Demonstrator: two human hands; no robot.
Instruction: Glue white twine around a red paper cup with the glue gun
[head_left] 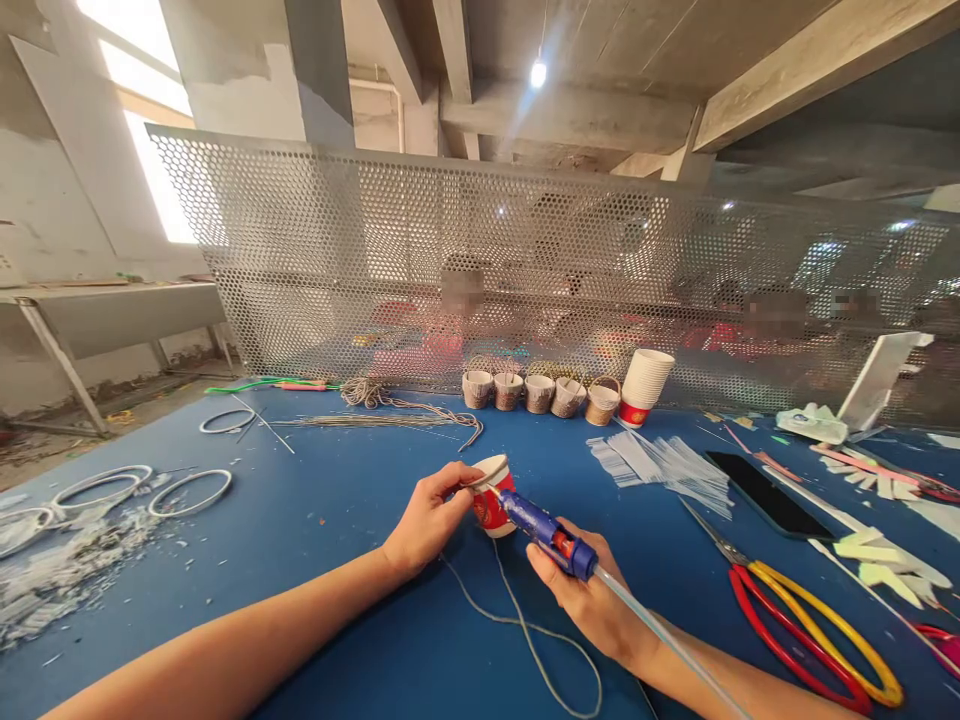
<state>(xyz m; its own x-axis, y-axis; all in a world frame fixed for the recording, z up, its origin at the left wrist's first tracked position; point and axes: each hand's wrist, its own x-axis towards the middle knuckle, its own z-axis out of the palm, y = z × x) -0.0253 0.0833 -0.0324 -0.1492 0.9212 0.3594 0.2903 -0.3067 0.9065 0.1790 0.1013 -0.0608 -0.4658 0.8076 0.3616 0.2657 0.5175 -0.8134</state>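
Note:
My left hand (429, 522) is closed on a red and white paper cup (491, 512), thumb and fingers at its rim. A thin grey cord (525, 625) trails from below the cup in a loop over the table. In my right hand (592, 605) is a blue hot glue gun (544, 530), its nozzle at the cup's side just under the rim. A long clear glue stick (660, 630) sticks out of the gun's back end. Whether the nozzle touches the cup I cannot tell.
Several small cord-wrapped cups (539, 394) and a stack of paper cups (646, 375) stand along the perforated metal screen (405, 240). On the right lie scissors (780, 610), a phone (769, 495) and white strips (660, 462). Cord bundles (367, 393) lie at the back left.

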